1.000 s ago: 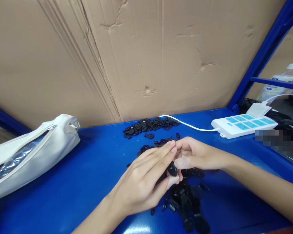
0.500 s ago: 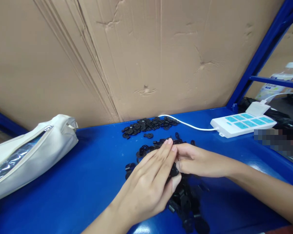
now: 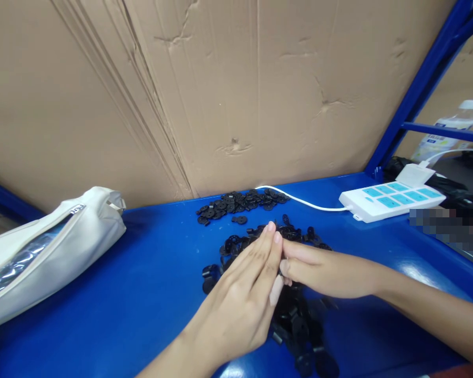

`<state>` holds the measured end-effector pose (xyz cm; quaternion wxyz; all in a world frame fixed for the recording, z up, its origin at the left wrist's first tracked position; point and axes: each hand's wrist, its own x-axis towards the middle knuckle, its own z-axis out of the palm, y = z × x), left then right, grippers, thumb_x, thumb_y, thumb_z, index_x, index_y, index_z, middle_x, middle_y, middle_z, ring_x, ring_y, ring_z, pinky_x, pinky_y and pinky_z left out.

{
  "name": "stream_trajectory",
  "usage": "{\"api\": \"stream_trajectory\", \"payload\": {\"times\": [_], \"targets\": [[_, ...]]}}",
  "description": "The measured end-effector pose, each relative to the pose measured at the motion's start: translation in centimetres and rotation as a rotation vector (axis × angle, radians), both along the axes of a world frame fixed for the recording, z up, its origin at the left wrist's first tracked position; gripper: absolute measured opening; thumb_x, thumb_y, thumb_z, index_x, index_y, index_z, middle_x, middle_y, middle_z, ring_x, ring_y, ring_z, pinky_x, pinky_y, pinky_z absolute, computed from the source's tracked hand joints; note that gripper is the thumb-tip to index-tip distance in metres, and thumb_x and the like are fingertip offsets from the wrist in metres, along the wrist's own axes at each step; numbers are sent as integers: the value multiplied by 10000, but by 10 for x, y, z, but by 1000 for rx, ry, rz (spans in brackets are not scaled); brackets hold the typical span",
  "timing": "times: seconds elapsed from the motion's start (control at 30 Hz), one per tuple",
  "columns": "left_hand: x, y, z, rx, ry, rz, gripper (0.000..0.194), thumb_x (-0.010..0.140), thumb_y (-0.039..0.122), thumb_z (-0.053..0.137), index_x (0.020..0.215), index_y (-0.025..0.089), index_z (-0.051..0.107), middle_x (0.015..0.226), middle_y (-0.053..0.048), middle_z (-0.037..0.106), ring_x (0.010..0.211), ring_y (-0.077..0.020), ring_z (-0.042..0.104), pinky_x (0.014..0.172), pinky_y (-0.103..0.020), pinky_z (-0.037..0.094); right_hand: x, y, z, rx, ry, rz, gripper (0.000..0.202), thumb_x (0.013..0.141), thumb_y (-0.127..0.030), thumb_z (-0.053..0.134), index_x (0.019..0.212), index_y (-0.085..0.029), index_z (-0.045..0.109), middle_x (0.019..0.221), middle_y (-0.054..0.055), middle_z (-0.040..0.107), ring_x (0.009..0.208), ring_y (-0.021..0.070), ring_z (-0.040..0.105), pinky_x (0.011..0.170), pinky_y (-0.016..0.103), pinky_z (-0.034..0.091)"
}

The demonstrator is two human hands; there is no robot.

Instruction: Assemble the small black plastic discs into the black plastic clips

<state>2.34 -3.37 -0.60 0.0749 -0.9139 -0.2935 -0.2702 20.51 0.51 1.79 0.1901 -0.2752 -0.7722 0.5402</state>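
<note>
left hand (image 3: 236, 302): straight fingers meeting the right's, grasp hidden, can't tell
right hand (image 3: 327, 270): fingertips against it, hold hidden too
black parts (image 3: 299, 328): scattered beneath both hands, front-left of the power strip (image 3: 392, 202)

The forearms (image 3: 429, 299) are bare; the fingers (image 3: 246, 273) slim; pale tape (image 3: 276, 290) wraps the left thumb (image 3: 266, 315).

Place: workshop, by appearance
Tabletop (image 3: 153, 273): blue, bearing piled black parts (image 3: 220, 206)
Frame (image 3: 421, 79): blue, rack-like
Cardboard (image 3: 220, 94): creased, upright backing
Power strip (image 3: 392, 201): white, on tabletop
</note>
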Motion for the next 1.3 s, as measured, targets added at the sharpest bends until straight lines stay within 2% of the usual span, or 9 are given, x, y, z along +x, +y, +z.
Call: {"api": "stream_trajectory", "payload": {"times": [0.17, 0.33, 0.5, 0.67, 0.77, 0.93, 1.07, 1.2, 1.3], "targets": [[-1, -2, -2, -5, -38, 30, 512, 929, 97, 382, 1408, -40, 263, 1481, -253, 279, 1393, -284, 269, 1093, -398, 416, 1, 0, -4, -80, 57, 20, 122, 855, -107, 370, 826, -200, 443, 752, -31, 492, 718, 117, 482, 693, 248, 418], [-1, -4, -3, -21, 1, 64, 569, 920, 88, 381, 1447, -15, 192, 1500, -223, 259, 1394, -270, 272, 1095, -374, 407, 0, 1, -9, -78, 59, -41, 79, 883, -133, 419, 889, -192, 470, 721, -48, 483, 670, 108, 471, 627, 231, 413], [3, -6, -7, 58, 42, 131, 698, 887, 20, 379, 1467, -15, -6, 1491, -243, 258, 1376, -269, 315, 1073, -364, 425, -4, -3, -7, -87, 89, -48, 181, 931, -213, 416, 1046, -179, 552, 936, 11, 617, 881, 158, 575, 830, 291, 460], [7, -10, -10, 172, 93, 158, 703, 871, -17, 374, 1465, -14, -2, 1454, -260, 321, 1364, -286, 325, 1042, -389, 446, -3, -9, -7, -58, -16, -76, 304, 960, -317, 395, 1172, -154, 538, 897, 28, 651, 782, 172, 595, 718, 305, 485], [8, -12, -9, 190, 97, 168, 682, 870, -23, 357, 1462, -29, 18, 1426, -278, 356, 1355, -301, 331, 1025, -394, 459, -3, -11, -5, -49, -58, -87, 353, 971, -357, 380, 1218, -143, 512, 921, 39, 660, 809, 182, 605, 731, 315, 487], [6, -13, -7, 32, 122, 152, 661, 887, -1, 288, 1473, 5, -19, 1459, -245, 313, 1355, -284, 333, 1025, -373, 460, -4, -12, -3, -20, -92, -100, 318, 965, -331, 392, 1167, -153, 560, 886, 36, 648, 800, 188, 593, 775, 341, 483], [3, -12, -6, -9, 97, 138, 651, 901, 4, 259, 1482, 45, -31, 1478, -214, 292, 1350, -268, 349, 1037, -372, 449, -4, -12, -6, -12, -59, -116, 282, 928, -258, 450, 1164, -184, 586, 889, 22, 648, 833, 190, 591, 822, 328, 475], [1, -9, -4, -83, 61, 131, 652, 917, 27, 258, 1488, 90, -50, 1486, -175, 307, 1338, -239, 385, 1046, -355, 443, -3, -10, -11, 19, -70, -140, 259, 928, -254, 428, 1083, -171, 619, 760, 14, 632, 710, 176, 568, 699, 291, 476], [-6, -3, 2, -194, -16, 145, 644, 931, 82, 276, 1491, 101, -42, 1451, -166, 386, 1292, -219, 460, 1010, -343, 482, -2, -4, -10, 95, -89, -127, 221, 923, -274, 456, 1019, -158, 619, 681, -6, 590, 606, 139, 515, 570, 242, 421]]}}
